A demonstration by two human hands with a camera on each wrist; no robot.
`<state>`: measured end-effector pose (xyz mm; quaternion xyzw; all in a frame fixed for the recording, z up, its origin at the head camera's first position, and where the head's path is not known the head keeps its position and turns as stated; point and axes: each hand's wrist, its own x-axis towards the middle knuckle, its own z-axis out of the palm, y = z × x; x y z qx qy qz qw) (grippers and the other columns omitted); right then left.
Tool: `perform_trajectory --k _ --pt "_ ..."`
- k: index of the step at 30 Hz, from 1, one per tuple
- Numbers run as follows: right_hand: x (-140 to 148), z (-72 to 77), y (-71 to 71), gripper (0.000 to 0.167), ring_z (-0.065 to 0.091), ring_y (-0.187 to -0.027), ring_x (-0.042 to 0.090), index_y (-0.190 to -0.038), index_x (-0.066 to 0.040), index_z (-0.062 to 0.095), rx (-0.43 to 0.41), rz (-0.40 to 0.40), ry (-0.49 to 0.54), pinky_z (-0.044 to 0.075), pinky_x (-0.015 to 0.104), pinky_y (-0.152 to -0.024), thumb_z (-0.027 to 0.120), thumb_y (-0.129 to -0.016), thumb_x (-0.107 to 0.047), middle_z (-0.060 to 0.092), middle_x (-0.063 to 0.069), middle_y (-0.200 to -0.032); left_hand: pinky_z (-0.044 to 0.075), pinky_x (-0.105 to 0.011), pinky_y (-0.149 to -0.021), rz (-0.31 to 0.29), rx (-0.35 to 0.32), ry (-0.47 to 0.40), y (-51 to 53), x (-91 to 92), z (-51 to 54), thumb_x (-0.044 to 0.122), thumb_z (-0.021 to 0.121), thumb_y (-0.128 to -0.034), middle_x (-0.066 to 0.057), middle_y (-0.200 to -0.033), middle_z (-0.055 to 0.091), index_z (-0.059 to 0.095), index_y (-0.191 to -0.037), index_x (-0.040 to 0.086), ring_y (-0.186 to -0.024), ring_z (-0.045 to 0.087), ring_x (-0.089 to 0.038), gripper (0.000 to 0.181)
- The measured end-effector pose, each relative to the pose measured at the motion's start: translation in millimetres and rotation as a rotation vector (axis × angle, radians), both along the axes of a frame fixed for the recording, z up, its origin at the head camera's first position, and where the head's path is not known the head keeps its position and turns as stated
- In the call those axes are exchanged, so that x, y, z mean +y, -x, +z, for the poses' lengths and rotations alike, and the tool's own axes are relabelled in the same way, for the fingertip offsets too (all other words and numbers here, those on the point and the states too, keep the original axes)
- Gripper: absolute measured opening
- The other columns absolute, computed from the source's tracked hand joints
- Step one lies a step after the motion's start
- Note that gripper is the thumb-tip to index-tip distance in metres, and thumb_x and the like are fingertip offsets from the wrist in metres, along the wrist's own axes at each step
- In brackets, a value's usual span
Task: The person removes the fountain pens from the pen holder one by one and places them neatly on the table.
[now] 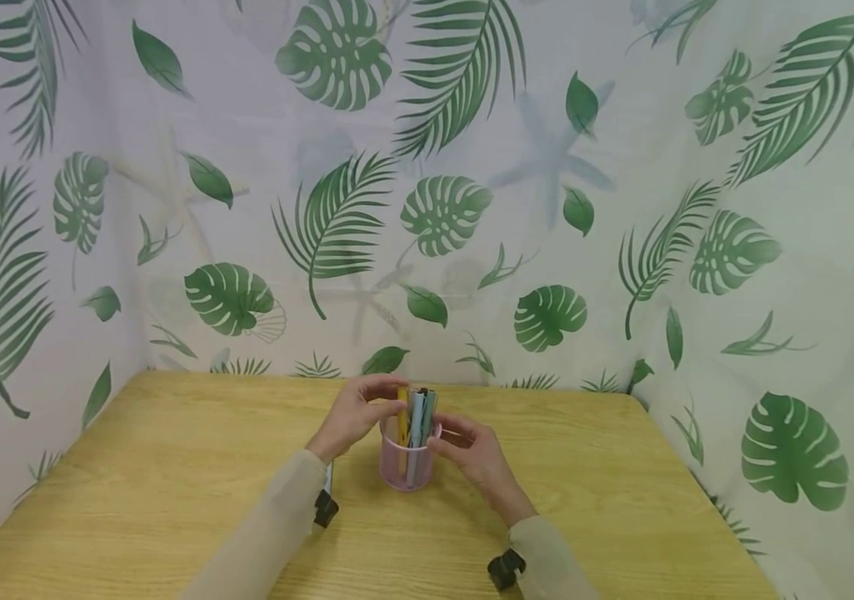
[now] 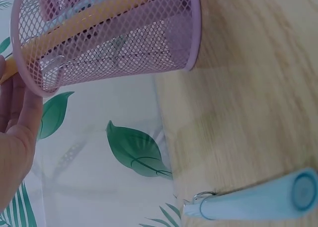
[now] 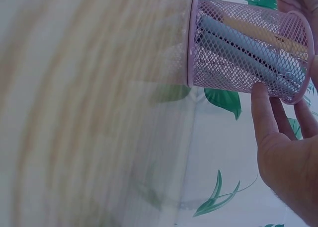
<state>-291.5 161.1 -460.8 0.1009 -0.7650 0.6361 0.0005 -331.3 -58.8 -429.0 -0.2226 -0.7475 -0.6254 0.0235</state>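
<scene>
A pink mesh pen cup [image 1: 395, 467] stands upright on the wooden table, with several pens in it. Among them are a yellow-orange pen [image 1: 402, 417], a light blue pen [image 1: 417, 417] and a grey-green pen [image 1: 430, 408]. My left hand [image 1: 355, 412] pinches the top of the yellow-orange pen, whose lower part is inside the cup. On the other side, my right hand [image 1: 477, 457] holds the cup near its rim; in the right wrist view the thumb [image 3: 262, 110] lies against the mesh and the other fingers reach behind it.
Another light blue pen [image 2: 253, 199], with a metal clip, lies on the table left of the cup, partly hidden by the left wrist in the head view. Leaf-printed cloth [image 1: 456, 333] hangs behind the table [image 1: 591, 483] and along both sides.
</scene>
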Motion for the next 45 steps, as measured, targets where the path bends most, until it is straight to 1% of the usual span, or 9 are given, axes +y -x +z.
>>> perform_trajectory --k 7,14,21,26,30,35,37,41,45 --pt "1 1.5 -1.5 0.044 0.060 -0.121 0.035 -0.131 -0.004 0.062 -0.001 -0.007 0.010 0.051 0.044 -0.100 0.073 -0.089 -0.012 0.060 0.018 -0.135 0.056 -0.032 -0.085 0.007 0.020 -0.032 0.4 1.1 4.0 0.009 0.071 -0.0893 -0.014 -0.119 0.068 0.066 -0.123 0.007 -0.110 0.063 -0.027 0.034" --pt "0 0.0 -2.3 0.042 0.060 -0.121 0.034 -0.129 -0.005 0.063 0.003 -0.004 0.013 0.051 0.043 -0.100 0.073 -0.088 -0.011 0.060 0.017 -0.134 0.060 -0.034 -0.081 0.027 0.038 -0.178 2.7 1.8 6.0 0.002 0.070 -0.0881 -0.026 -0.116 0.066 0.066 -0.120 0.002 -0.101 0.067 -0.021 0.032" --pt "0 -3.1 -1.8 0.042 0.060 -0.120 0.034 -0.129 -0.004 0.063 -0.013 0.003 0.035 0.053 0.041 -0.098 0.073 -0.088 -0.009 0.060 0.017 -0.134 0.059 -0.034 -0.083 0.066 0.032 -0.199 3.1 1.2 9.3 0.003 0.071 -0.0885 -0.018 -0.112 0.070 0.065 -0.122 0.000 -0.095 0.068 -0.014 0.034" --pt "-1 -5.1 0.1 0.042 0.061 -0.119 0.033 -0.128 -0.004 0.063 -0.013 0.000 0.041 0.053 0.040 -0.097 0.073 -0.088 -0.008 0.061 0.017 -0.133 0.059 -0.031 -0.084 0.112 0.033 -0.214 3.5 0.2 12.8 0.003 0.070 -0.0892 -0.025 -0.114 0.067 0.065 -0.122 0.000 -0.094 0.067 -0.012 0.033" --pt "-2 -4.4 -0.4 0.042 0.061 -0.119 0.033 -0.128 -0.004 0.063 -0.008 -0.008 0.035 0.053 0.041 -0.098 0.073 -0.088 -0.009 0.061 0.016 -0.133 0.059 -0.031 -0.081 0.136 0.039 -0.266 3.0 -0.5 15.5 0.001 0.069 -0.0895 -0.029 -0.115 0.065 0.064 -0.122 -0.002 -0.091 0.067 -0.010 0.033" --pt "0 -1.5 -0.8 0.042 0.060 -0.120 0.034 -0.128 -0.004 0.063 0.001 -0.014 0.024 0.052 0.043 -0.098 0.073 -0.088 -0.009 0.061 0.017 -0.134 0.060 -0.033 -0.078 0.146 0.072 -0.367 3.7 -2.4 17.5 -0.004 0.068 -0.0880 -0.013 -0.109 0.070 0.064 -0.120 -0.002 -0.091 0.068 -0.010 0.033" --pt "0 -0.6 -0.6 0.041 0.060 -0.120 0.034 -0.128 -0.004 0.063 0.002 -0.013 0.019 0.052 0.043 -0.098 0.073 -0.088 -0.008 0.060 0.017 -0.134 0.060 -0.033 -0.078 0.152 0.087 -0.395 3.8 -3.5 18.0 -0.006 0.068 -0.0873 -0.010 -0.109 0.071 0.063 -0.120 -0.004 -0.091 0.069 -0.011 0.033" --pt "0 -0.1 -0.6 0.041 0.060 -0.121 0.034 -0.129 -0.004 0.063 -0.001 -0.011 0.012 0.051 0.044 -0.099 0.072 -0.089 -0.009 0.060 0.017 -0.134 0.060 -0.032 -0.078 0.163 0.088 -0.419 2.1 -5.4 20.2 -0.007 0.067 -0.0875 -0.016 -0.112 0.070 0.062 -0.122 -0.005 -0.092 0.069 -0.011 0.035" --pt "-1 0.1 -0.2 0.041 0.060 -0.121 0.035 -0.129 -0.003 0.062 0.003 -0.019 0.002 0.051 0.045 -0.099 0.071 -0.089 -0.009 0.060 0.017 -0.135 0.060 -0.032 -0.078 0.174 0.081 -0.436 0.6 -7.6 25.7 -0.006 0.067 -0.0876 -0.002 -0.107 0.072 0.062 -0.122 -0.004 -0.091 0.070 -0.010 0.035"
